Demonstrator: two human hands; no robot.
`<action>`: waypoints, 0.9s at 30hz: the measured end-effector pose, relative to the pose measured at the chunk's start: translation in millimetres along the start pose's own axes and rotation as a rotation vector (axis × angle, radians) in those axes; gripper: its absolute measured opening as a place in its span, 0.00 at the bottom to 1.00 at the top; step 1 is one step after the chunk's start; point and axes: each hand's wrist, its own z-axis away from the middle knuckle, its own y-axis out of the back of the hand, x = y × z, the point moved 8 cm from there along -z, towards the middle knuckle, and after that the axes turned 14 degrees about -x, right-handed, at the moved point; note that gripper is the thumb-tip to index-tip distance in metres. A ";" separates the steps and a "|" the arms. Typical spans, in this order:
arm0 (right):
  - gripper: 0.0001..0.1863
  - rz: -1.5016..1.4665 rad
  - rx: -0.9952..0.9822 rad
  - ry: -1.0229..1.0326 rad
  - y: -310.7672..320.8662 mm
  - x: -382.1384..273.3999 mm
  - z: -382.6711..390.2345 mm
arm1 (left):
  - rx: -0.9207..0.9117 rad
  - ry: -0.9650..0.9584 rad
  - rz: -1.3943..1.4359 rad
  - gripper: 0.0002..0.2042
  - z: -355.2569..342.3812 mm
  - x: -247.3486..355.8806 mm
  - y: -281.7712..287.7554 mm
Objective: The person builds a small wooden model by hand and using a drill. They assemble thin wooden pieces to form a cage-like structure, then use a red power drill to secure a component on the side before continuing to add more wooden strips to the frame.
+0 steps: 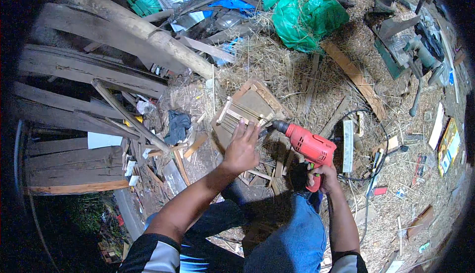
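My right hand [324, 175] grips the handle of a red electric drill [308, 144]. Its chuck points left toward the near edge of a small wooden slatted frame [250, 107] lying on the straw-covered ground. My left hand [241, 147] rests flat on the frame's near edge with its fingers spread, just left of the drill's tip. The drill's black cord [368, 119] loops away to the right. My knees in blue trousers [284, 238] are below the hands.
Grey planks [84, 70] and a log [133, 25] lie at the left. A green plastic sheet [304, 10] is at the top. A green machine [405, 45] stands at the upper right. Wood offcuts, a long board [354, 77] and small packets litter the straw.
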 end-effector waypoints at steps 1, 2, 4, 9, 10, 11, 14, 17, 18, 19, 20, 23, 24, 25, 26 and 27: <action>0.24 -0.002 -0.004 0.003 -2.1 -1.4 -0.3 | -0.005 0.002 0.004 0.41 0.0 -0.1 -0.1; 0.24 -0.003 -0.004 0.003 -1.0 -0.1 -0.8 | -0.010 0.003 0.007 0.41 0.0 -0.4 -0.3; 0.23 -0.015 0.012 -0.009 4.6 3.8 0.2 | -0.007 -0.001 0.006 0.41 -0.5 0.1 -0.7; 0.23 0.006 0.042 -0.025 9.8 5.7 1.1 | -0.019 0.012 0.008 0.41 0.0 0.1 -0.7; 0.22 0.021 0.030 -0.023 9.0 4.6 0.7 | -0.020 0.012 0.010 0.41 0.0 -0.2 -0.7; 0.22 0.022 0.030 -0.023 8.1 3.3 0.7 | -0.021 0.012 0.013 0.41 -0.1 -0.4 -0.5; 0.21 0.074 0.026 -0.029 4.4 -1.4 0.2 | -0.019 -0.006 0.017 0.42 0.3 1.0 0.6; 0.19 0.092 0.006 -0.019 0.5 -5.0 0.2 | -0.026 -0.008 0.050 0.42 -0.4 3.0 4.4; 0.19 0.074 0.033 -0.006 -0.2 -4.9 1.0 | -0.026 -0.008 0.050 0.42 -0.2 2.7 4.0; 0.18 0.057 0.059 0.008 0.1 -5.4 1.8 | -0.029 -0.003 0.041 0.42 -0.1 2.0 2.6; 0.18 0.057 0.059 0.008 0.1 -6.2 2.2 | -0.033 0.001 0.032 0.42 -0.1 1.3 1.3; 0.18 0.032 0.045 -0.024 2.1 -3.0 2.5 | 0.003 -0.017 0.017 0.42 1.2 0.9 0.4; 0.20 0.026 0.041 -0.013 3.4 -3.0 2.0 | 0.003 -0.017 0.017 0.42 0.9 1.8 1.9; 0.21 0.020 0.037 -0.002 3.9 -3.3 1.6 | 0.001 -0.015 0.026 0.42 0.6 3.0 4.3; 0.21 0.020 0.037 -0.002 3.9 -3.7 1.4 | -0.001 -0.012 0.034 0.42 0.3 3.5 5.4; 0.22 0.014 0.022 0.000 2.0 -4.2 0.5 | -0.001 -0.012 0.035 0.42 0.5 2.7 4.1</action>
